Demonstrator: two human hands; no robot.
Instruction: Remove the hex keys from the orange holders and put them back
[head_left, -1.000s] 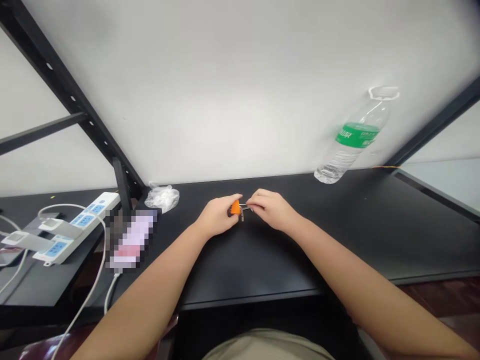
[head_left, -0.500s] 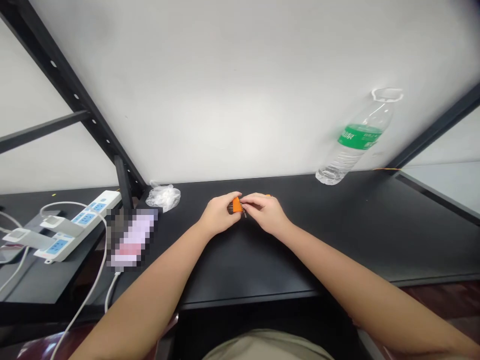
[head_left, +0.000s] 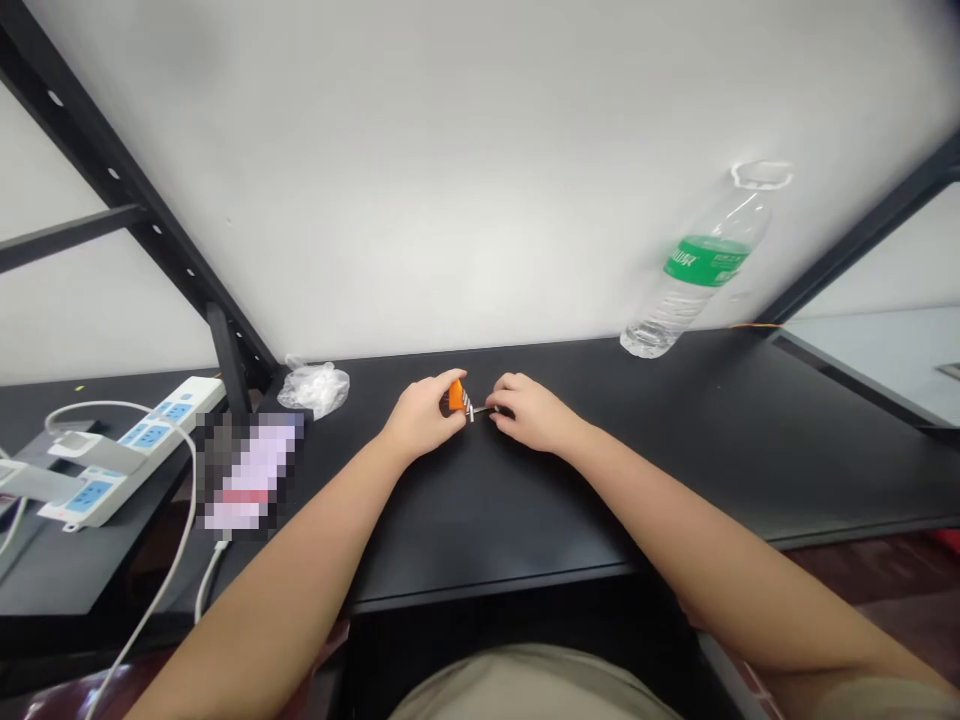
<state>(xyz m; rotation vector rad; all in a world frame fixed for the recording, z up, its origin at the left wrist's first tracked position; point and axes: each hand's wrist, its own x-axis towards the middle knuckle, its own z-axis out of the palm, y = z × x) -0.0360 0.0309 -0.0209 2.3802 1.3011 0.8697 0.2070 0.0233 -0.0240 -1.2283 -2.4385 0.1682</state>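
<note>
Just above the black table (head_left: 510, 530), my left hand (head_left: 420, 418) is closed around a small orange holder (head_left: 456, 394), thumb and fingers on either side of it. Several short metal rods (head_left: 469, 407) stick out of its right side, like a set of hex keys, though they are too small to be sure. Facing it from the right, my right hand (head_left: 538, 414) is closed in a pinch. A thin metal rod (head_left: 481, 409) runs from its fingertips toward the holder; its right end is hidden by the fingers.
A crumpled clear plastic bag (head_left: 315, 389) and a blurred-out phone (head_left: 259, 470) on a white cable lie to the left. Beyond a black metal frame post (head_left: 229, 355) is a power strip (head_left: 139, 450) with chargers. A large water bottle (head_left: 694, 265) stands at the wall, back right.
My hands have drawn apart, uncovering the metal rods and the thin rod between them. The orange holder has shifted slightly left with my left hand. The whole view has moved a little.
</note>
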